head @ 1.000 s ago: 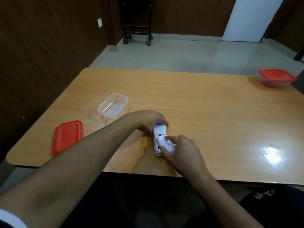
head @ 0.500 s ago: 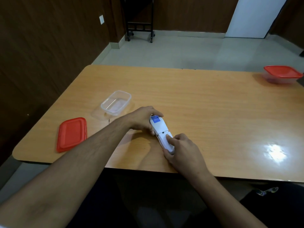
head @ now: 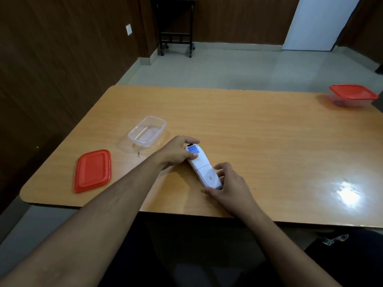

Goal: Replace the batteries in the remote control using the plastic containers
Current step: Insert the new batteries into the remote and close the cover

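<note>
Remote [head: 202, 166] face-down on table [head: 259, 141], gripped at both ends.
L hand [head: 176, 151] fingers curled round far end w/ blue label; R hand [head: 228, 185] pinches near end.

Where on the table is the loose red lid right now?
In the head view, the loose red lid lies flat near the table's front-left corner, just in front of the open clear container.

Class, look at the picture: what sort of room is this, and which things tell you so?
Probably a plain office or meeting room: a long wooden table, dark wood-panelled walls, a tiled floor and a white door.
</note>
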